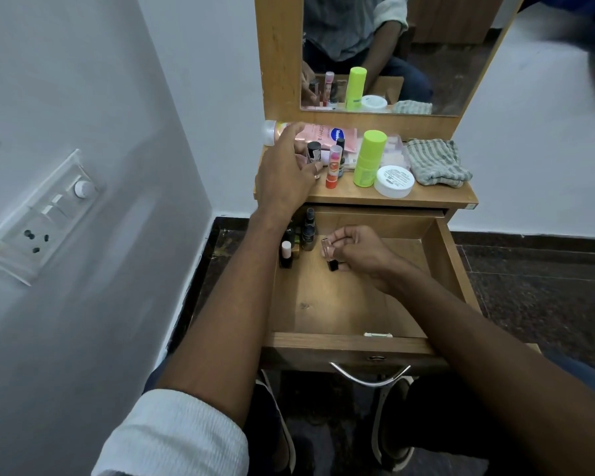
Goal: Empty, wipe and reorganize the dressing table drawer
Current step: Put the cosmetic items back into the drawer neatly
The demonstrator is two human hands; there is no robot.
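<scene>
The dressing table (392, 198) stands against the wall with its drawer (440, 255) pulled fully out below the top, and most of the drawer floor lies bare, so by my reading the reorganizing is under way. A striped cloth (437, 162) sits at the right of the top, near a green bottle (368, 158) and a white jar (394, 181). The right hand (361, 255) is down in the drawer, its grip pinched round a small clear bottle (327, 250) held roughly upright, black cap downward; the standing nail polish bottles (298, 240) lie to its left in the back-left corner. The left hand (289, 176) is up on the top, fingers curled round a dark-capped bottle (314, 152). Its wrist hides part of that corner cluster, and labels are unreadable.
</scene>
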